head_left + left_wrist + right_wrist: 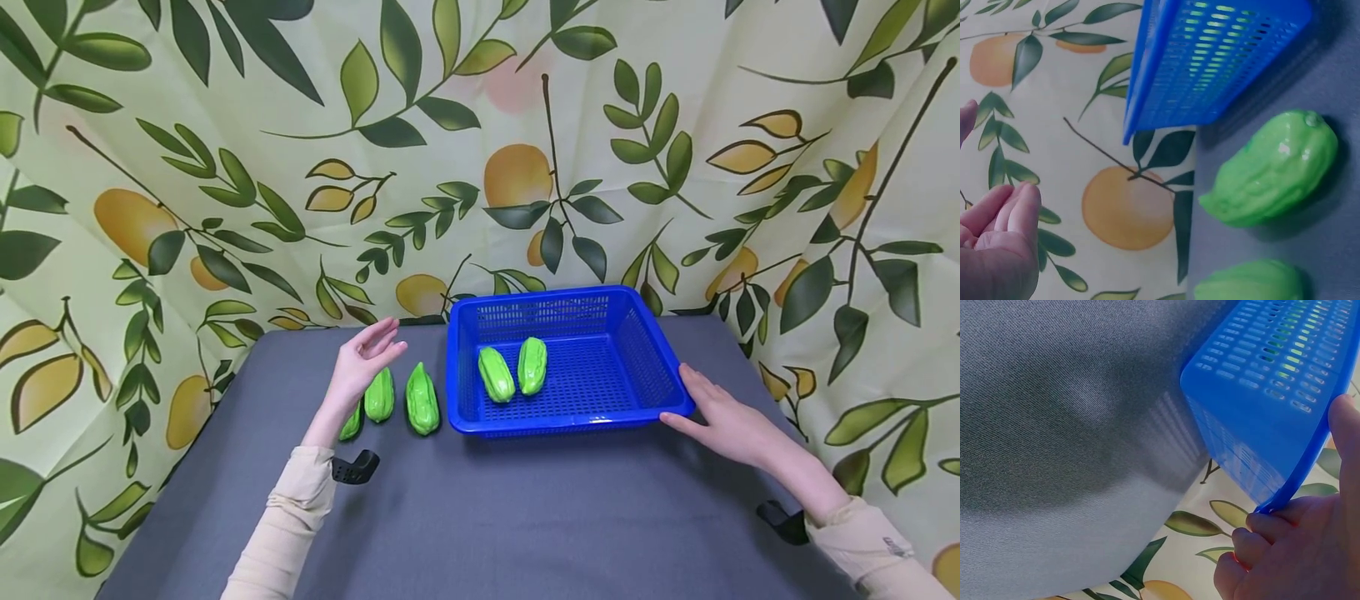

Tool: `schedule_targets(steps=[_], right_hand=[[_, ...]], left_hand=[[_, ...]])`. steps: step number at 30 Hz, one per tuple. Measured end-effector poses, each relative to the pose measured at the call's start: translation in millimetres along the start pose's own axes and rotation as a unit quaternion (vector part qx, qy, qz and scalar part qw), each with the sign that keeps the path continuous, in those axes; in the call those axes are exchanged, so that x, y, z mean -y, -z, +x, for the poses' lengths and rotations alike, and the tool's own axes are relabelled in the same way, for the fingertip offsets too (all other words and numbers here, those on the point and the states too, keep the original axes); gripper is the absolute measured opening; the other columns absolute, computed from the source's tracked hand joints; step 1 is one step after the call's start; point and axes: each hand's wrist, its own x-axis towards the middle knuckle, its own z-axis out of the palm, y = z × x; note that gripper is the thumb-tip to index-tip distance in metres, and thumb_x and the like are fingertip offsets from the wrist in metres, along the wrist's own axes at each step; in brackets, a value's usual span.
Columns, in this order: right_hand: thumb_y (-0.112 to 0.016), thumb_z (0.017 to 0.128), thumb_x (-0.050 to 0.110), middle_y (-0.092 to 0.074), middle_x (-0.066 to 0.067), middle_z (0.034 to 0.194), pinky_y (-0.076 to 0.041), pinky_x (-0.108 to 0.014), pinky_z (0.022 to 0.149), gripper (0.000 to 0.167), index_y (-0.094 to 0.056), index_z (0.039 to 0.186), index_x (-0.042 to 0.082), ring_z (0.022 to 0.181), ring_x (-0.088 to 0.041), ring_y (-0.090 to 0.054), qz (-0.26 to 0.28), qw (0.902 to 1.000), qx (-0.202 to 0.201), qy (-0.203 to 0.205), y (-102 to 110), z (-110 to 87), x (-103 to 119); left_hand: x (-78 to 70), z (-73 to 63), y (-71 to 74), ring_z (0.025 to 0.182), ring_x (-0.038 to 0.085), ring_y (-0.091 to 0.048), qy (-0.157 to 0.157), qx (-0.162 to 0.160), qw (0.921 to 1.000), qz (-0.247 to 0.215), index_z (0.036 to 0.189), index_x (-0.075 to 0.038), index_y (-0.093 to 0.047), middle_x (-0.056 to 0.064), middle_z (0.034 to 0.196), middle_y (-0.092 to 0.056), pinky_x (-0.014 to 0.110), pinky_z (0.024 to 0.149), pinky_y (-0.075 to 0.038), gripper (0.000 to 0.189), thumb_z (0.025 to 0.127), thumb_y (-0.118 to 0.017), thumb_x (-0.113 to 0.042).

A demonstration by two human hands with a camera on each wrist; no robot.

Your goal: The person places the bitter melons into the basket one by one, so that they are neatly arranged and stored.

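My left hand [365, 360] hovers over the table's left side, fingers apart from the thumb and holding nothing. Below and beside it lie three green ridged bitter melons; one [422, 400] is in full view, another [379, 395] is partly covered by the hand, and the third [350, 423] is mostly hidden behind the wrist. Two more bitter melons, one left [496, 374] and one right [532, 366], lie inside a blue plastic basket [555, 423]. My right hand [723, 417] holds this basket's near right corner, thumb at the front rim and fingers along the right side.
A grey cloth covers the table [525, 517]. Behind and at the sides hangs a curtain [465, 75] printed with leaves and fruit, close behind the basket's far rim. Black wrist mounts [356, 467] jut from both sleeves.
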Motion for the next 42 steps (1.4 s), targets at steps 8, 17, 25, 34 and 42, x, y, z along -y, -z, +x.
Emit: schedule_targets(steps=[8, 17, 25, 34, 42], right_hand=[[-0.050, 0.090, 0.060, -0.020, -0.034, 0.150, -0.025, -0.070, 0.105, 0.096, -0.014, 0.148, -0.007, 0.134, -0.054, -0.025, -0.005, 1.0000, -0.006, 0.003, 4, 0.8, 1], [-0.051, 0.089, 0.061, -0.020, -0.034, 0.150, -0.024, -0.069, 0.105, 0.098, -0.013, 0.148, -0.007, 0.134, -0.054, -0.024, 0.003, 0.9999, -0.011, 0.003, 0, -1.2, -2], [-0.051, 0.088, 0.062, -0.021, -0.034, 0.150, -0.026, -0.070, 0.105, 0.099, -0.015, 0.148, -0.007, 0.133, -0.055, -0.026, 0.001, 0.9999, -0.012, -0.002, -4, -3.6, -1], [-0.052, 0.089, 0.059, -0.024, -0.034, 0.149, -0.028, -0.070, 0.103, 0.096, -0.018, 0.148, -0.008, 0.132, -0.055, -0.028, -0.001, 0.9997, -0.025, 0.005, -8, -3.9, 0], [-0.052, 0.089, 0.059, -0.024, -0.034, 0.149, -0.029, -0.070, 0.101, 0.095, -0.018, 0.147, -0.008, 0.132, -0.055, -0.029, -0.001, 0.9996, -0.028, 0.005, -7, -7.7, 0]], left_hand=[[6.5, -7.3, 11.0, 0.137, 0.020, -0.040, 0.013, -0.020, 0.9996, 0.013, 0.144, -0.006, -0.039, 0.011, 0.148, -0.043, 0.011, 0.095, -0.045, 0.064, 0.088, -0.068, -0.020], [14.0, -19.5, 22.4, 0.131, 0.008, -0.047, 0.018, -0.031, 0.9994, 0.002, 0.145, -0.004, -0.036, 0.016, 0.148, -0.039, 0.009, 0.094, -0.045, 0.062, 0.091, -0.065, -0.016], [20.7, -29.1, 22.7, 0.139, 0.025, -0.035, 0.038, -0.052, 0.9978, 0.012, 0.145, -0.002, -0.034, 0.013, 0.149, -0.040, 0.005, 0.092, -0.043, 0.062, 0.091, -0.063, -0.012], [29.6, -43.1, 36.4, 0.131, 0.004, -0.045, 0.036, -0.083, 0.9957, 0.023, 0.146, -0.002, -0.034, 0.015, 0.149, -0.039, 0.005, 0.092, -0.043, 0.065, 0.090, -0.066, -0.015], [41.4, -62.6, 53.1, 0.101, -0.023, -0.049, 0.060, -0.121, 0.9907, 0.014, 0.145, -0.003, -0.035, -0.017, 0.123, -0.051, 0.002, 0.090, -0.042, 0.066, 0.090, -0.066, -0.020]])
